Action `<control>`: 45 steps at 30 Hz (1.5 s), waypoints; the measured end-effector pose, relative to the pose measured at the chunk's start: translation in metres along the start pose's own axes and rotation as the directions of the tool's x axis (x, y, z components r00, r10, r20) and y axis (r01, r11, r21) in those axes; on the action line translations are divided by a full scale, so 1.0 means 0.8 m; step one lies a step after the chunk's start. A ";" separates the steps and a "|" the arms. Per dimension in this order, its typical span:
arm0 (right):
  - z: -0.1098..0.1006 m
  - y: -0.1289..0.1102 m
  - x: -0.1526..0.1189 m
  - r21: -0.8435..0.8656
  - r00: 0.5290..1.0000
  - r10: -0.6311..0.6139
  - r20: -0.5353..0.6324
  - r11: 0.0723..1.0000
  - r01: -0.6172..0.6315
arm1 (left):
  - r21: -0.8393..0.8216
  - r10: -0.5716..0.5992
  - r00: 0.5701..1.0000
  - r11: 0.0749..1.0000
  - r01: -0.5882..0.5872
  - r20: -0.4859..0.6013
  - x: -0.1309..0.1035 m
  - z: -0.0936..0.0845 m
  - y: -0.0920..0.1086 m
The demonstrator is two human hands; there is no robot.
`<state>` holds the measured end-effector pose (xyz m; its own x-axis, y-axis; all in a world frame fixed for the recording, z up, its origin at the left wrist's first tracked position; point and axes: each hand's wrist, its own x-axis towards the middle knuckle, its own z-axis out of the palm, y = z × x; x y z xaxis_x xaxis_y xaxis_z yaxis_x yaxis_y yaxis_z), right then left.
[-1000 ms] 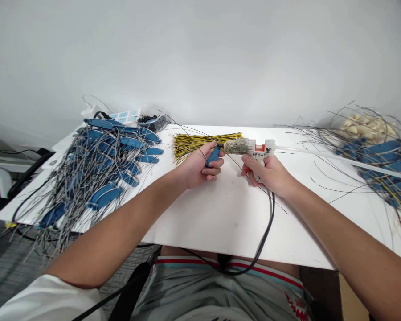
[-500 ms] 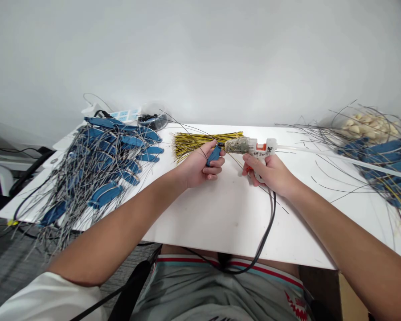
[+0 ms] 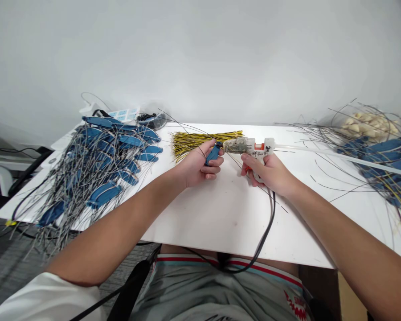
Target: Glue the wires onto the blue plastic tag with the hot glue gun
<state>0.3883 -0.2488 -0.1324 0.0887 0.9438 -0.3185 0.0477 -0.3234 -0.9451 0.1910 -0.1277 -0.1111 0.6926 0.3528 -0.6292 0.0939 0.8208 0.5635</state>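
My left hand (image 3: 203, 164) is closed round a small blue piece (image 3: 213, 154) with thin dark wires running from it. In my right hand (image 3: 265, 171) is a white hot glue gun (image 3: 262, 152), its front end coated in grimy residue. The gun's nozzle points left and meets or nearly meets the upper end of the blue piece; whether they touch I cannot tell. A long translucent glue stick (image 3: 304, 148) sticks out of the gun's back. Behind my left hand lies a bundle of yellow and black wires (image 3: 194, 141).
At left, blue pieces with tangled grey wires (image 3: 100, 156) overhang the table (image 3: 200, 223). Behind them stand a clear container of black parts (image 3: 150, 118) and a power strip (image 3: 122, 115). More blue pieces (image 3: 387, 154) and cream-coloured parts (image 3: 370, 127) lie at right. The gun's black cord (image 3: 267, 232) hangs over the front edge.
Both hands have barely moved, shifting slightly left in the picture along with the whole view. The blue piece is tilted a little differently against the nozzle.
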 end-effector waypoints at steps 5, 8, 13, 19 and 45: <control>0.000 0.003 0.001 -0.035 1.000 0.006 0.011 0.999 -0.005 | -0.001 0.005 1.000 1.000 -0.006 -0.013 0.000 0.001 -0.001; 0.000 0.003 0.001 -0.051 1.000 0.007 0.009 0.999 -0.006 | 0.001 0.011 1.000 1.000 -0.011 -0.010 0.001 0.000 -0.001; -0.001 0.001 0.000 -0.070 1.000 0.000 0.020 0.998 0.001 | 0.008 0.018 1.000 1.000 -0.018 -0.001 0.001 -0.001 -0.002; 0.001 -0.003 -0.001 -0.019 0.999 -0.011 0.035 1.000 0.012 | 0.003 0.015 1.000 1.000 -0.015 0.019 0.001 -0.001 -0.002; -0.006 -0.008 0.003 0.118 0.966 -0.140 -0.219 0.979 0.168 | 0.164 -0.383 0.852 0.924 0.347 0.357 0.002 -0.005 0.003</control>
<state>0.3929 -0.2449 -0.1268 0.2964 0.9417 -0.1594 -0.0556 -0.1496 -0.9872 0.1896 -0.1237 -0.1127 0.8093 -0.1744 -0.5609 0.4443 0.8063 0.3904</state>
